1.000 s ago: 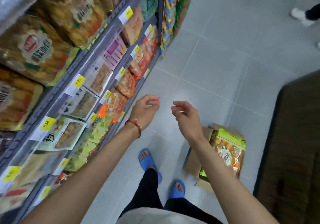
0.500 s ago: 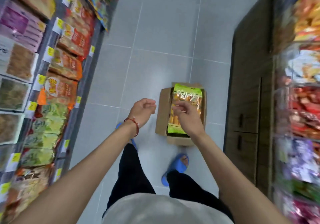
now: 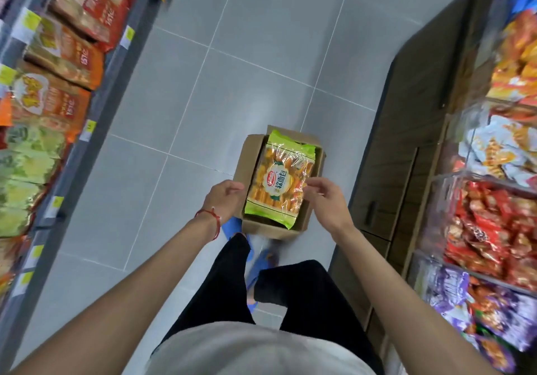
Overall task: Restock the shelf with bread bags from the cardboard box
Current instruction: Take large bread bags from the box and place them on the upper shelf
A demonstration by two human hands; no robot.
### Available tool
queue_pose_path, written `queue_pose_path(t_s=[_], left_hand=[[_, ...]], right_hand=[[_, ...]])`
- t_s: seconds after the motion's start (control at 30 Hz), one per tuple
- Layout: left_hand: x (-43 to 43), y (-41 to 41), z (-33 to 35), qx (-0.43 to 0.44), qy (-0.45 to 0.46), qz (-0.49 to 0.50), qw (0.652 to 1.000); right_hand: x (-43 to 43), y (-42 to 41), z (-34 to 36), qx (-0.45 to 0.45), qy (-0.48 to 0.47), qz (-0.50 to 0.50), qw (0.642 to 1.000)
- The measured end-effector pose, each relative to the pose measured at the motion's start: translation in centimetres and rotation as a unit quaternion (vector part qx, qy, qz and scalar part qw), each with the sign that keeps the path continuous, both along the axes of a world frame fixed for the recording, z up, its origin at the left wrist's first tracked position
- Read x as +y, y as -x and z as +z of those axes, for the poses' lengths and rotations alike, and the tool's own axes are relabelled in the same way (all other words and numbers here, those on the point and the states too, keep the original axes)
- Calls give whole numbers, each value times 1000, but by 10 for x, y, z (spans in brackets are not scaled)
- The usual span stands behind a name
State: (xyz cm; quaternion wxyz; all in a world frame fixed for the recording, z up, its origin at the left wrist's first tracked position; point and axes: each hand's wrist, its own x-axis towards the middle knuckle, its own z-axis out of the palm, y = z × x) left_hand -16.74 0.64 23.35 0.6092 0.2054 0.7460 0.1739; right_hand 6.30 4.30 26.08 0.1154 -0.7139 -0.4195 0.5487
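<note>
An open cardboard box [image 3: 246,159] stands on the grey tiled floor just ahead of my feet. A green bread bag [image 3: 280,180] with orange rolls and a round label lies flat on top inside it. My left hand [image 3: 225,199], a red string on its wrist, hovers over the box's left side with fingers loosely curled, holding nothing. My right hand [image 3: 324,197] hangs over the bag's right edge, fingers relaxed and empty. The shelf [image 3: 96,107] on my left carries orange and green bread bags [image 3: 52,104].
A dark wooden cabinet [image 3: 406,148] and clear bins of snack packs [image 3: 499,217] line the right side of the aisle. Yellow price tags [image 3: 90,127] run along the left shelf edges. My blue slippers [image 3: 232,226] stand right behind the box.
My view has swung from the left shelf down to the box on the floor. Both hands have spread apart and now flank the bread bag.
</note>
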Motion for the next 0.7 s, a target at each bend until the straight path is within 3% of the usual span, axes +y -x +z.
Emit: queue_pose_path(t_s=[0.33,0.47,0.7], left_hand=[[37,-33,-64,24,50,109,992],[36,-64,-110,45,90,201,974],[28,-130,-204,58,183,226,955]], right_hand=[[93,-35,-92,-35,46,176,983],[132,-52,-138,-42,64,275,958],[189,-75,-226,-91,61,398,911]])
